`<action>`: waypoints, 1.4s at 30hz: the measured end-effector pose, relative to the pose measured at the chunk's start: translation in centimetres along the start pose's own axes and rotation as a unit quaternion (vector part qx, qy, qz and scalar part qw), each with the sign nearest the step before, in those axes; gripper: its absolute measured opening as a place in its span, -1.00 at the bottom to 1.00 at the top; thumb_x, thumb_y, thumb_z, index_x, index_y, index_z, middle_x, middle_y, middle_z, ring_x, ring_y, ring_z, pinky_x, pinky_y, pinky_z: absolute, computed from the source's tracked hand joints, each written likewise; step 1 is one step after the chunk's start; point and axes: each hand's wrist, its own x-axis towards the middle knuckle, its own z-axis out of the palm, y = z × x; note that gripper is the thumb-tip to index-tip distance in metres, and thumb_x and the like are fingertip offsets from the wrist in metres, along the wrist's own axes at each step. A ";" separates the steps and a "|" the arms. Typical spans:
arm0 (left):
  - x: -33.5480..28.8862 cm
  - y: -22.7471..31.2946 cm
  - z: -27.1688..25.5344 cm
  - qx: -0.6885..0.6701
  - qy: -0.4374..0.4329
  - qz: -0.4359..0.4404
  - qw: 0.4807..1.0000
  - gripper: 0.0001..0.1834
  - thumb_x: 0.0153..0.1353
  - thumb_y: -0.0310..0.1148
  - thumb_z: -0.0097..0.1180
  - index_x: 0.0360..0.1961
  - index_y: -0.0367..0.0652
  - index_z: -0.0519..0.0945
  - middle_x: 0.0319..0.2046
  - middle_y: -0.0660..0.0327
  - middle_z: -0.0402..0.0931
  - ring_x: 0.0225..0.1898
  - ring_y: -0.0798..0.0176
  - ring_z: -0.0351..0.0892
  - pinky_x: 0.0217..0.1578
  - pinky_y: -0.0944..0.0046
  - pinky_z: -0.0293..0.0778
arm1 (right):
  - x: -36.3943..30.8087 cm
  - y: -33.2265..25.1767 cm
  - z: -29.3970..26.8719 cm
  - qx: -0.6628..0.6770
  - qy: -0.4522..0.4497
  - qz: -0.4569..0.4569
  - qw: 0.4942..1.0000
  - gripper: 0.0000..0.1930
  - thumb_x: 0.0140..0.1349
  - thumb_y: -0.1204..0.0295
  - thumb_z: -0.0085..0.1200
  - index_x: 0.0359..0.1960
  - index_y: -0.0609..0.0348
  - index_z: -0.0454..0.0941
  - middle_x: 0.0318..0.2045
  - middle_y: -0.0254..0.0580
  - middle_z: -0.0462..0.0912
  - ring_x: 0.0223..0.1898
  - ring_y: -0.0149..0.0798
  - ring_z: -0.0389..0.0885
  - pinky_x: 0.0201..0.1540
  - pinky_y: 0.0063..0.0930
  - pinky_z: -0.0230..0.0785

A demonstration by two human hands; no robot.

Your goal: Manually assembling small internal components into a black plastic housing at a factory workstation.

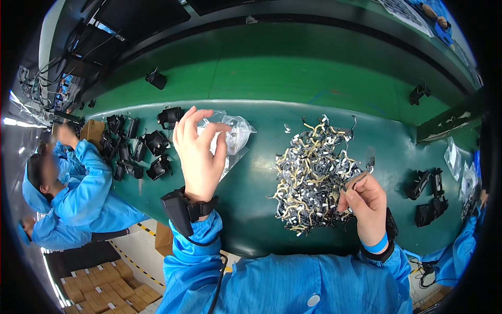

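Observation:
My right hand (367,206) is closed over the right edge of a heap of short wire harnesses (308,180), black and yellow with white connectors. Between its thumb and fingertips it pinches a thin dark wire harness (358,181). My left hand (197,154) is raised over the bench, left of the heap, its fingers curved and apart with nothing visible in them. Behind that hand, partly hidden by it, lies a clear plastic bag (239,135) with whitish contents.
Several black plastic housings (157,142) are grouped at the left, near a co-worker in blue (86,183). More black housings (431,209) lie at the right. A post (452,123) rises at the far right. Cardboard boxes (104,285) stand on the floor at lower left.

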 end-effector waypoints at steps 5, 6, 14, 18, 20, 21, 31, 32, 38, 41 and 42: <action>-0.1 -0.4 0.0 -0.018 0.012 -0.017 1.000 -0.85 0.01 -0.59 0.18 -0.39 -0.09 0.63 -0.04 0.15 0.46 0.20 -0.12 0.35 0.19 -0.03 0.21 | -0.2 -0.1 0.0 0.005 -0.002 0.000 1.000 -0.92 0.32 0.62 -0.03 -0.29 0.19 0.34 -0.41 -0.31 0.52 -0.39 -0.48 0.52 -0.31 -0.56 0.44; -0.1 -0.4 0.0 -0.012 0.008 -0.011 1.000 -0.85 0.00 -0.59 0.19 -0.40 -0.10 0.63 -0.05 0.15 0.46 0.19 -0.12 0.36 0.19 -0.03 0.22 | -0.3 -0.1 0.0 0.008 0.000 0.001 1.000 -0.92 0.32 0.62 -0.03 -0.29 0.19 0.34 -0.42 -0.32 0.51 -0.39 -0.49 0.52 -0.31 -0.56 0.44; -1.7 5.7 -2.5 -0.138 0.028 0.101 0.985 -0.77 -0.16 -0.52 0.39 -0.42 -0.03 0.64 -0.20 0.28 0.61 0.03 0.04 0.53 0.15 -0.01 0.24 | 0.1 0.1 -0.5 0.105 -0.089 0.049 0.989 -0.93 0.32 0.54 -0.03 -0.34 0.19 0.36 -0.38 -0.22 0.57 -0.37 -0.37 0.60 -0.31 -0.53 0.45; -3.9 9.8 -2.9 -0.244 -0.074 0.214 0.943 -0.71 -0.10 -0.42 0.27 -0.26 -0.01 0.72 -0.23 0.33 0.67 -0.15 0.34 0.66 0.14 0.08 0.23 | -0.2 -0.6 -0.1 0.171 -0.146 0.159 0.961 -0.92 0.33 0.48 -0.04 -0.33 0.20 0.41 -0.36 -0.18 0.60 -0.31 -0.29 0.67 -0.28 -0.50 0.48; -4.6 10.7 -2.7 -0.277 -0.086 0.226 0.930 -0.73 -0.10 -0.43 0.40 -0.29 -0.02 0.71 -0.24 0.32 0.68 -0.20 0.32 0.68 0.17 0.11 0.16 | -0.5 -0.6 0.0 0.186 -0.182 0.185 0.948 -0.91 0.34 0.47 -0.03 -0.32 0.21 0.43 -0.36 -0.18 0.61 -0.29 -0.27 0.68 -0.27 -0.50 0.49; -4.8 10.9 -2.8 -0.280 -0.084 0.224 0.930 -0.74 -0.09 -0.42 0.39 -0.28 -0.02 0.71 -0.25 0.33 0.68 -0.20 0.33 0.69 0.17 0.11 0.17 | -0.6 -0.6 0.1 0.188 -0.211 0.212 0.936 -0.90 0.34 0.46 -0.03 -0.33 0.22 0.43 -0.36 -0.18 0.62 -0.28 -0.27 0.69 -0.25 -0.51 0.49; -6.0 10.9 -3.6 -0.261 -0.094 0.261 0.925 -0.79 0.02 -0.35 0.28 -0.26 -0.03 0.71 -0.25 0.32 0.69 -0.20 0.35 0.68 0.11 0.15 0.24 | -1.5 0.1 0.2 0.209 -0.265 0.275 0.900 -0.84 0.37 0.38 -0.04 -0.34 0.20 0.40 -0.37 -0.15 0.64 -0.25 -0.28 0.69 -0.23 -0.52 0.50; -6.2 10.8 -3.8 -0.262 -0.099 0.257 0.925 -0.79 0.03 -0.35 0.27 -0.25 -0.04 0.71 -0.25 0.31 0.69 -0.20 0.34 0.68 0.10 0.16 0.25 | -1.5 0.1 0.2 0.211 -0.259 0.283 0.899 -0.83 0.35 0.40 -0.03 -0.32 0.26 0.41 -0.35 -0.08 0.64 -0.26 -0.24 0.69 -0.19 -0.45 0.52; -6.5 10.0 -4.1 -0.261 -0.107 0.284 0.916 -0.80 0.05 -0.36 0.23 -0.25 -0.05 0.71 -0.25 0.27 0.69 -0.22 0.33 0.69 0.08 0.18 0.27 | -1.3 0.2 0.6 0.195 -0.263 0.314 0.891 -0.83 0.35 0.42 -0.03 -0.31 0.31 0.41 -0.31 -0.02 0.63 -0.25 -0.20 0.69 -0.16 -0.39 0.54; -6.8 9.7 -4.1 -0.262 -0.106 0.285 0.916 -0.80 0.05 -0.35 0.25 -0.25 -0.05 0.70 -0.24 0.26 0.68 -0.22 0.33 0.69 0.08 0.18 0.27 | -1.2 0.3 0.7 0.183 -0.272 0.320 0.889 -0.82 0.36 0.41 -0.05 -0.31 0.31 0.41 -0.31 -0.03 0.64 -0.25 -0.21 0.69 -0.16 -0.41 0.54; -6.8 9.6 -4.2 -0.262 -0.106 0.283 0.917 -0.80 0.05 -0.35 0.25 -0.25 -0.05 0.70 -0.24 0.26 0.68 -0.22 0.33 0.69 0.08 0.18 0.27 | -1.2 0.4 0.7 0.174 -0.281 0.319 0.888 -0.82 0.38 0.41 -0.06 -0.30 0.31 0.42 -0.31 -0.03 0.64 -0.24 -0.22 0.69 -0.17 -0.41 0.54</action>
